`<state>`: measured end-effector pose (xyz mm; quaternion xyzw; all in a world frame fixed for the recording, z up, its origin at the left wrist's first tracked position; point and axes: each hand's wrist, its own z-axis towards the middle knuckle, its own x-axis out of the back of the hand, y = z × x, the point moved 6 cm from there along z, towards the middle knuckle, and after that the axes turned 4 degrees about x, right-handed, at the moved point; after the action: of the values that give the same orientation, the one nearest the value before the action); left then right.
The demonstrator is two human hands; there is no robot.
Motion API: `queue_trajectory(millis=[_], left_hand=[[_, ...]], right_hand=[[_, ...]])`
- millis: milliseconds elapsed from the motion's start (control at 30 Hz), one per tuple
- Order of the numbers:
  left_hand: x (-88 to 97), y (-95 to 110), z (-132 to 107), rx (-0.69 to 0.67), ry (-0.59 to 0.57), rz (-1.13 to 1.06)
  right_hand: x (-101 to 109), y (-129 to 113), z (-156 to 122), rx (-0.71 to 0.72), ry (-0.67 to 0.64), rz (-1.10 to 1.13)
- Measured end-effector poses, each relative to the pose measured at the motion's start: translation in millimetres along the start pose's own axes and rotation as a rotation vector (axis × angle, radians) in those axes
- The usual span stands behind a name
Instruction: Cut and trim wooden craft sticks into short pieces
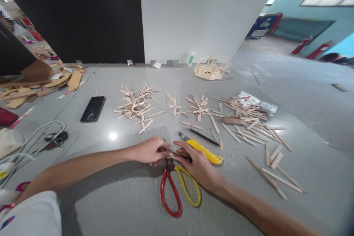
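Observation:
My left hand is closed, its fingertips pinching the left end of thin wooden sticks. From the other side my right hand grips the same sticks, with fingers bent round them. Beneath both hands lies a pair of scissors with one red and one yellow handle loop; its blades are mostly covered by the fingers. Just beyond my right hand rest a yellow utility knife and a black pen.
Loose wooden sticks lie in piles at the centre left and right. A small stick-built frame stands near the upright panel. At left are a phone, keys, a white cable and cardboard scraps.

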<state>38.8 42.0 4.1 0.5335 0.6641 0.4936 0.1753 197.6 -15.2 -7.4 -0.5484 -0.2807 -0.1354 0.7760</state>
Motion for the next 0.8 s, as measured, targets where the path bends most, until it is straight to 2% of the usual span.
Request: queue_trajectory(millis=[267,367,500,600,800], left_hand=[[1.6,11.3,-4.0,-0.032,0.094,0.152],[8.2,16.6,-6.1,-0.055,0.142,0.256],[33.6,22.1,-10.4,-0.070,0.274,0.427],[54.6,22.5,-15.3,-0.056,0.331,0.553],[74.1,14.4,-23.5,0.030,0.290,0.699]], right_hand=[[7.4,-1.9,0.4,-0.009,0.116,0.035],[13.7,-4.5,0.8,-0.006,0.161,-0.028],[37.9,-2.7,3.6,-0.012,0.274,-0.269],[62.4,9.8,6.0,-0.065,0.334,-0.461],[105.0,47.6,12.2,-0.298,0.220,-0.784]])
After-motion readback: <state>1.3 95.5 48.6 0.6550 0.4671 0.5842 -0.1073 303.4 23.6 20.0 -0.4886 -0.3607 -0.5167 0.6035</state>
